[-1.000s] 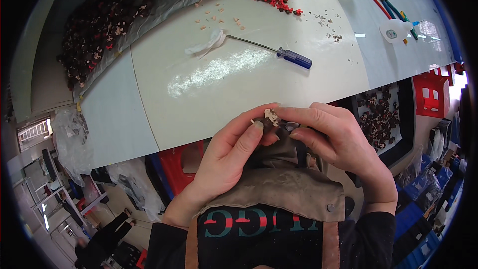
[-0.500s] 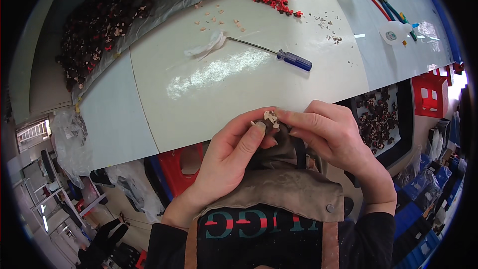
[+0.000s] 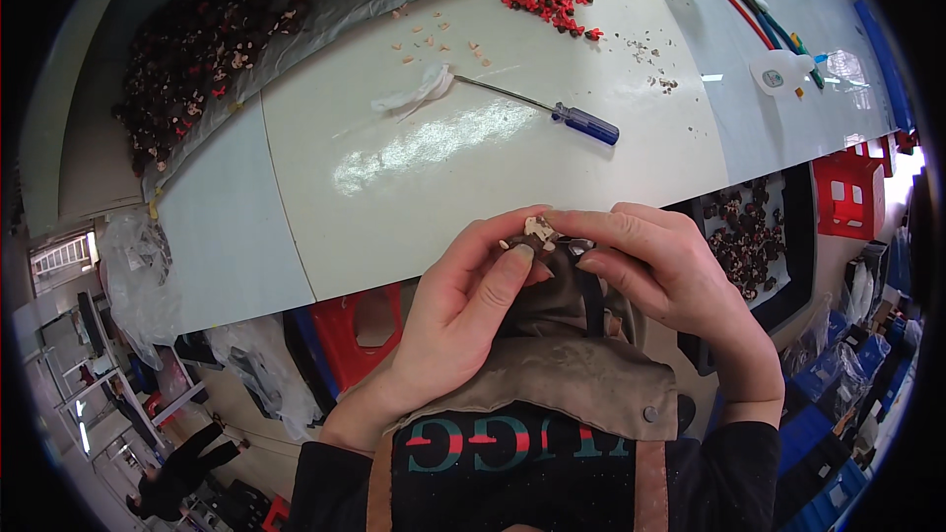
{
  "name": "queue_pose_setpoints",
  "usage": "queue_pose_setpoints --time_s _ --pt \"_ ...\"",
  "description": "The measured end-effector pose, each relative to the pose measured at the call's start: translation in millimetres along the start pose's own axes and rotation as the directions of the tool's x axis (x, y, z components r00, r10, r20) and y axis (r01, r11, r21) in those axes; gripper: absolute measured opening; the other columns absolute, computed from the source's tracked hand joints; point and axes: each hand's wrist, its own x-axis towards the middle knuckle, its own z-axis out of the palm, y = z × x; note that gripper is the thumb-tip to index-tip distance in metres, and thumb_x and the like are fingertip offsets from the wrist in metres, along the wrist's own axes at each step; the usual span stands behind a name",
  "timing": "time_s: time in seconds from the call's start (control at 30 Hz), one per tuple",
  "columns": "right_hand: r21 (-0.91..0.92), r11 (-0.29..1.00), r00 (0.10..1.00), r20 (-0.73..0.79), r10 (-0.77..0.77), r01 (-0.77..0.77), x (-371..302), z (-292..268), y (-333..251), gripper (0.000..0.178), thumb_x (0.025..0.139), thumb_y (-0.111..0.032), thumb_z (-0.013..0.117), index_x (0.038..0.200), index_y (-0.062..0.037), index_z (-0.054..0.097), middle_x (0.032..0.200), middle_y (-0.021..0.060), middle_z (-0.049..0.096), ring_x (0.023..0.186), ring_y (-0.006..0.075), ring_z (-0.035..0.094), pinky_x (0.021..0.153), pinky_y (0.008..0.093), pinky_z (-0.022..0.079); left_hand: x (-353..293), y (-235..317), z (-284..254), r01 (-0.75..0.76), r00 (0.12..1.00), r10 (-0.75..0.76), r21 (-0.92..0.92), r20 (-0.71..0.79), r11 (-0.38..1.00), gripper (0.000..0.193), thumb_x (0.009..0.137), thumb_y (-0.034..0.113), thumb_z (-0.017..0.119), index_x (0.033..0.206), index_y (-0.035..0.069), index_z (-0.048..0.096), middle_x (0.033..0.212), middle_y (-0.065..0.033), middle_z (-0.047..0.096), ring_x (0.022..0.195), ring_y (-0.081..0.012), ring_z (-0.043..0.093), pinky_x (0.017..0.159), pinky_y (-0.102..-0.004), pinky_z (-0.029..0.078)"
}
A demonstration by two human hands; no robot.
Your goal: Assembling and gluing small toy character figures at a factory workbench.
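Someone in black point(image 3: 169, 488), far left, has moved. Your white table point(image 3: 394, 202) lies ahead. Your right hand point(image 3: 670, 261)'s thumb and finger are a bit apart; I can't tell their hold. Your left hand point(image 3: 458, 300) pinches a small brown-and-cream piece point(image 3: 539, 230) near the table's edge.

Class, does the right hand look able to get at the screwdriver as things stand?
Probably yes: the screwdriver lies on the table beyond the right hand, with nothing visible standing between them, though that hand is occupied close to the brown piece.
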Motion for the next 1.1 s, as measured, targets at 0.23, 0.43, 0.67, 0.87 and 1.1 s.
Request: queue_pose_setpoints --time_s 0.23,0.43,0.67,0.87,1.1 --pt "0.008 1.000 1.000 -0.001 0.005 -0.005 0 0 0 0.039 0.079 -0.003 0.063 0.118 -0.0065 0.060 0.074 0.0087 0.058 0.064 0.0211 0.055 0.062 0.0314 0.045 1 0 2 -0.006 1.000 0.005 -0.013 -0.019 1.000 0.034 0.098 0.014 0.044 0.130 0.001 0.042 0.115 -0.0047 0.053 0.096 -0.0086 0.053 0.090 -0.0222 0.044" --pt "0.014 0.999 0.999 -0.016 -0.029 0.029 1 2 2 0.040 0.078 -0.002 0.063 0.118 -0.0071 0.060 0.072 0.0084 0.057 0.063 0.0208 0.055 0.061 0.0311 0.045 -1 1 2 -0.015 1.000 0.015 -0.001 -0.019 1.000 0.035 0.098 0.014 0.044 0.130 0.001 0.042 0.114 -0.0045 0.054 0.095 -0.0085 0.054 0.089 -0.0220 0.044" --pt "-0.227 0.959 0.971 -0.124 -0.204 0.172 -3 12 9 0.043 0.074 0.000 0.066 0.116 -0.0086 0.061 0.069 0.0071 0.051 0.060 0.0207 0.054 0.055 0.0308 0.043 -2 -1 4 0.061 0.998 -0.063 -0.108 -0.014 0.992 0.035 0.099 0.019 0.043 0.129 0.001 0.043 0.110 -0.0041 0.055 0.092 -0.0079 0.054 0.086 -0.0218 0.044" --pt "-0.162 0.962 0.943 -0.214 -0.253 0.221 -1 15 13 0.040 0.079 0.003 0.059 0.118 -0.0052 0.059 0.076 0.0077 0.055 0.062 0.0177 0.053 0.057 0.0282 0.043 0 -3 3 0.113 0.993 -0.116 -0.189 -0.004 0.975 0.038 0.100 0.024 0.041 0.129 0.001 0.044 0.108 -0.0046 0.057 0.091 -0.0083 0.055 0.087 -0.0230 0.044" --pt "0.037 0.997 0.972 -0.227 -0.054 0.064 -5 10 2 0.033 0.089 -0.007 0.052 0.122 -0.0033 0.055 0.089 0.0078 0.062 0.071 0.0128 0.055 0.069 0.0239 0.045 -2 3 2 0.044 0.999 -0.044 -0.102 0.002 0.994 0.038 0.100 0.022 0.039 0.132 0.002 0.043 0.111 -0.0048 0.055 0.094 -0.0093 0.054 0.088 -0.0228 0.042"
